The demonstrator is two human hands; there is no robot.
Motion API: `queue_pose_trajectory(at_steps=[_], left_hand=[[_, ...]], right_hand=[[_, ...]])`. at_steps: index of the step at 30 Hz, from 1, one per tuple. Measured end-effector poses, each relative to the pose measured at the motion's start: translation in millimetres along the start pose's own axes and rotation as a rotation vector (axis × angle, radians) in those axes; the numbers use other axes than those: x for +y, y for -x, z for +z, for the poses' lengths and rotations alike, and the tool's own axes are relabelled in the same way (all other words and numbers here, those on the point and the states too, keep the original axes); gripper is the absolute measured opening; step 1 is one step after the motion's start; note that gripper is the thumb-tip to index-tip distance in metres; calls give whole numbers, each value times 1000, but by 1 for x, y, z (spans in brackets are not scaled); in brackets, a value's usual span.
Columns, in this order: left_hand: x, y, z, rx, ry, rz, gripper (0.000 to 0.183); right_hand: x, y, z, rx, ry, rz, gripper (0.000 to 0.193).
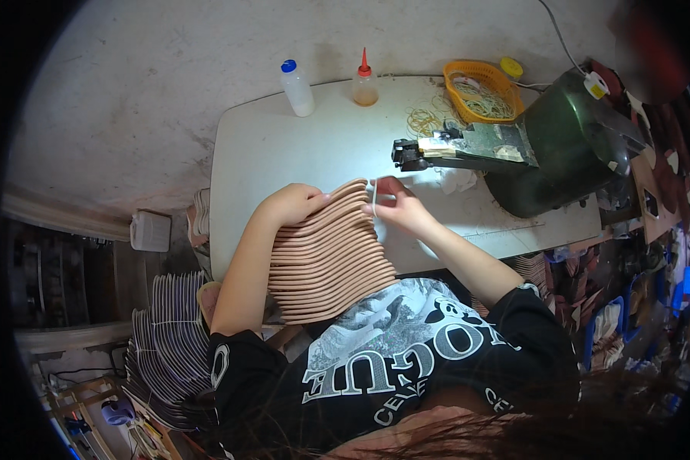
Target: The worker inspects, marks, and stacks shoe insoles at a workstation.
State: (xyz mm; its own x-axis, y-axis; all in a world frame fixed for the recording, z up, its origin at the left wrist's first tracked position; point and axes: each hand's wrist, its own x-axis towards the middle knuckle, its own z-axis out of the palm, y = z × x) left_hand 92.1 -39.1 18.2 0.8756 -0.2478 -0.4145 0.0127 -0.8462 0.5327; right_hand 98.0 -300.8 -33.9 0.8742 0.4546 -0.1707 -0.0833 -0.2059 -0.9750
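Observation:
A thick stack of tan, wavy-edged shoe insoles (pixel 326 257) leans between my body and the near edge of the white table. My left hand (pixel 295 204) is closed over the far left end of the stack, its fingers partly hidden by the top layers. At the stack's far right corner, my right hand (pixel 395 201) pinches a thin white band (pixel 375 198) between thumb and fingers. The band stands almost upright beside the insole tips. Whether it passes around the stack I cannot tell.
A green machine with a projecting arm (pixel 483 146) stands on the white table (pixel 257 146) at right. Behind are a yellow basket (pixel 456 96) of bands, a red-tipped bottle (pixel 365 88) and a blue-capped bottle (pixel 297 90). Bundled dark insoles (pixel 169 337) stand at lower left.

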Motion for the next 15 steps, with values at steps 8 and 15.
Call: queue_pose_trajectory(at_steps=[8, 15], left_hand=[[25, -18, -1, 34, -41, -84, 34], [15, -30, -2, -81, 82, 301, 31]], right_hand=[[5, -58, 37, -21, -212, 110, 64], [-12, -68, 21, -195, -28, 139, 66]])
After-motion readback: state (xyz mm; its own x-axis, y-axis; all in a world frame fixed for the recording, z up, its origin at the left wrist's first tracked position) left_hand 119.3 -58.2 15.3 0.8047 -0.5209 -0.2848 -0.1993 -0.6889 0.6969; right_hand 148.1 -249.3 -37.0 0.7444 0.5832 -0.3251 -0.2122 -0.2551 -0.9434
